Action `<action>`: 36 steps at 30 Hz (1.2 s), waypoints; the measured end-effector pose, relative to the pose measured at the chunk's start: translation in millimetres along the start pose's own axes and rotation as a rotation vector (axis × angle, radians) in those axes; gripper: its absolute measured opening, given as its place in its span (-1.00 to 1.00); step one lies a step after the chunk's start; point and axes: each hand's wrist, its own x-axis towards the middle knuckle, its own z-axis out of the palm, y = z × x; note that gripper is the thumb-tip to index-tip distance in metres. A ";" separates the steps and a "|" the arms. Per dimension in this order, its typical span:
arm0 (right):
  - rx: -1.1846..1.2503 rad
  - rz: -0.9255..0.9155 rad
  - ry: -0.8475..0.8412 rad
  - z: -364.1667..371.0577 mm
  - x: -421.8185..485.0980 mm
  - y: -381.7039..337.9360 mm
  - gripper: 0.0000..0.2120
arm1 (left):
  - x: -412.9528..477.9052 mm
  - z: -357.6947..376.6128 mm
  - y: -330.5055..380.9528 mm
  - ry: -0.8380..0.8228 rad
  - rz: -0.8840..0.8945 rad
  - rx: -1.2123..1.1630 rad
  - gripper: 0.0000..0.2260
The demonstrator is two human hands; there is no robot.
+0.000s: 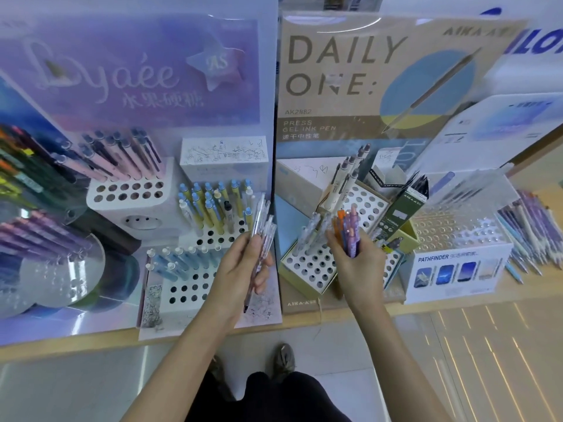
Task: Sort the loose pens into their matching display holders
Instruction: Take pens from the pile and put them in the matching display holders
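The left hand [240, 269] is gripping a bundle of clear pens [262, 220], fingers curled round the barrels. Their long axis is running almost straight up the frame, tilted slightly right: the upper ends are pointing away toward the displays, and one dark tip is pointing back toward the person. The right hand [356, 263] is clasping a fan of orange, blue and purple pens [348, 229], which are standing upright and leaning a little left.

Beneath the left hand a white perforated holder [189, 284] is holding pale blue pens. Behind it, yellow pens with blue caps [210, 205] are standing in another holder. Under the right hand a yellow-edged holder [307, 266] is sitting, with "AIKA" on the front below it.

The tan board [344, 65] behind is reading "DAILY ONE:", "AK2882" and "PRESS GEL INK PEN". The lilac board [128, 74] is showing cursive lettering ending "yaée" and a star marked "AS". To the right, a white box [457, 275] is reading "PATHFINDER". Everything is resting on a wooden shelf [457, 303].
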 end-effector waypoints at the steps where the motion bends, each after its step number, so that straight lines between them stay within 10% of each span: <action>1: -0.012 -0.025 -0.035 2.5 -0.4 1.1 -0.63 | -0.4 -1.1 0.0 0.001 0.004 0.000 -0.82; 11: -0.181 -0.047 -0.082 21.0 -0.7 13.9 -0.83 | -5.4 -12.8 1.2 -0.028 0.033 -0.008 -0.83; 36: 0.684 0.480 -0.293 3.1 -29.2 -68.8 -0.76 | -25.6 -15.9 2.8 -0.378 -0.171 0.276 -0.58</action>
